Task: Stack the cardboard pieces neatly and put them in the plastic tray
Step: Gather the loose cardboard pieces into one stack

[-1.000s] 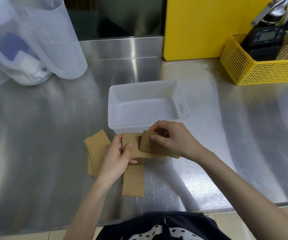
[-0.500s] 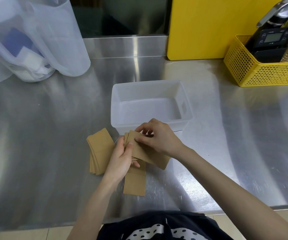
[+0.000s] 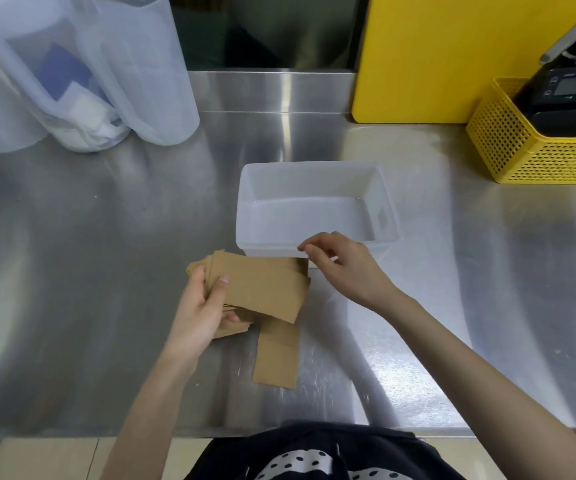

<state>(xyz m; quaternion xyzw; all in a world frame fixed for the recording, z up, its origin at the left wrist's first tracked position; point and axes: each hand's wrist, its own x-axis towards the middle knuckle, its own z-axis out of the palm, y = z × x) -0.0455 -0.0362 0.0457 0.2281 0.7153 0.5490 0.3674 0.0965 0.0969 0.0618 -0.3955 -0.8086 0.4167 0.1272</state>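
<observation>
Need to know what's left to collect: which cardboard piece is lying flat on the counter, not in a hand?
The single cardboard strip nearest the person, lying lengthwise on the steel counter. The other pieces form the stack in the left hand.

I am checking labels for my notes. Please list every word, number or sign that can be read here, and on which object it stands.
No text can be read.
Black device in the yellow basket: its small screen and round button marks are too blurred to read.
Plastic tray: a faint square mark on its right wall, not readable.
Cardboard pieces: plain.
</observation>
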